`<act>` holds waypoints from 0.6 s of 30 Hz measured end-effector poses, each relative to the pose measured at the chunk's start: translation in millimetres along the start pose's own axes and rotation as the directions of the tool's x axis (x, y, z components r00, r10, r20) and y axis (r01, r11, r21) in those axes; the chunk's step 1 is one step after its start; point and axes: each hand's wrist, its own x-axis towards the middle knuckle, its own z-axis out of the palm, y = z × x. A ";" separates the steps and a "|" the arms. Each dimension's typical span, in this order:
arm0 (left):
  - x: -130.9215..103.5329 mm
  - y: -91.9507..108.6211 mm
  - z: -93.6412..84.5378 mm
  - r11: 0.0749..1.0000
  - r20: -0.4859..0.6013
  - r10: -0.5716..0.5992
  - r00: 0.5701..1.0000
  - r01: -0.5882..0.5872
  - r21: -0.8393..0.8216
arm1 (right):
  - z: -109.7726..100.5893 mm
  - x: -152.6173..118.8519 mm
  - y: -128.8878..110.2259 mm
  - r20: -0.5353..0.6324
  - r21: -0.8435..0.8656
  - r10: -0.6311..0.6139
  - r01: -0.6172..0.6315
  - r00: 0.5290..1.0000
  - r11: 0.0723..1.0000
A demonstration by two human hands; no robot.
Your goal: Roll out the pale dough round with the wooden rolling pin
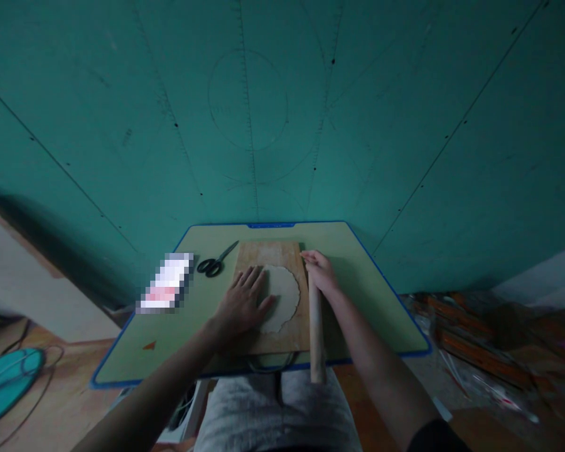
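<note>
A flat, roughly round sheet of dough (285, 300) with a ragged edge lies on a wooden board (268, 251). My left hand (245, 300) rests flat with fingers stretched, over the left part of the board and the dough's left edge. Along the board's right side, a wooden rolling pin (316, 333) points toward me, its near end past the table edge. My right hand (321, 271) is closed round the far end of the pin. The fingers hide that end.
Black-handled scissors (214, 263) lie left of the board on the green table (371, 301) with blue edging. A blurred-out rectangular item (167, 282) sits at the table's left edge, and a small orange scrap (149, 345) nearer me. A green wall (263, 125) rises behind.
</note>
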 end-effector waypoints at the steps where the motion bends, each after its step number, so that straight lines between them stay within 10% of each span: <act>1: -0.2 -0.1 -0.9 1.000 0.014 -0.001 1.000 0.001 -0.004 | 0.2 0.3 0.1 0.001 0.002 0.002 -0.002 1.000 1.000; 18: -16.6 -17.6 -55.7 0.824 -0.075 -0.337 0.939 0.255 -0.506 | -0.8 -1.1 -2.1 -0.066 0.029 0.051 -0.049 0.997 0.998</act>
